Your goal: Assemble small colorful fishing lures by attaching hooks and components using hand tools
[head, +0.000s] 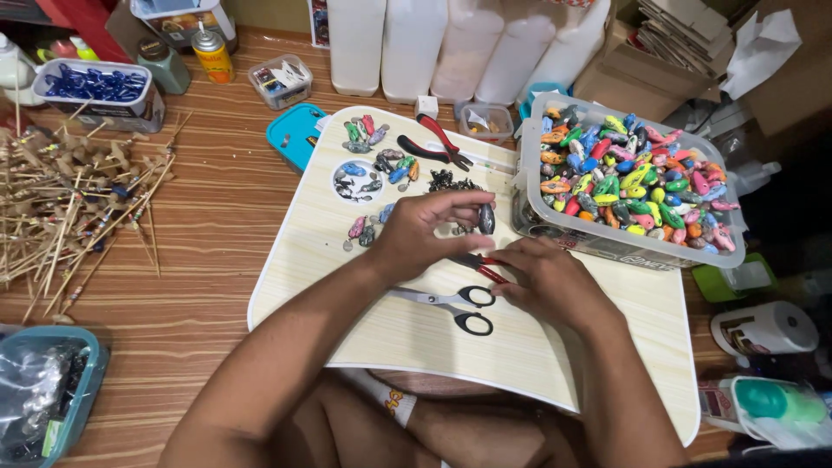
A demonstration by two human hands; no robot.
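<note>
My left hand [425, 230] pinches a small dark oval lure body [487, 218] between thumb and fingers above a pale wooden lap tray [347, 321]. My right hand [542, 282] rests on the tray and grips red-handled pliers [478, 264], whose tips point toward the lure body. Black-handled scissors [455, 305] lie on the tray just below both hands. Several small painted lure bodies [374, 166] are scattered at the tray's far end.
A clear plastic tub [555, 227] full of colourful lure bodies stands at the right. Red-and-black pliers [438, 143] lie at the tray's far edge. Bamboo sticks [69, 204] are piled on the left. White bottles [433, 43], small containers and a teal lid [295, 132] stand behind.
</note>
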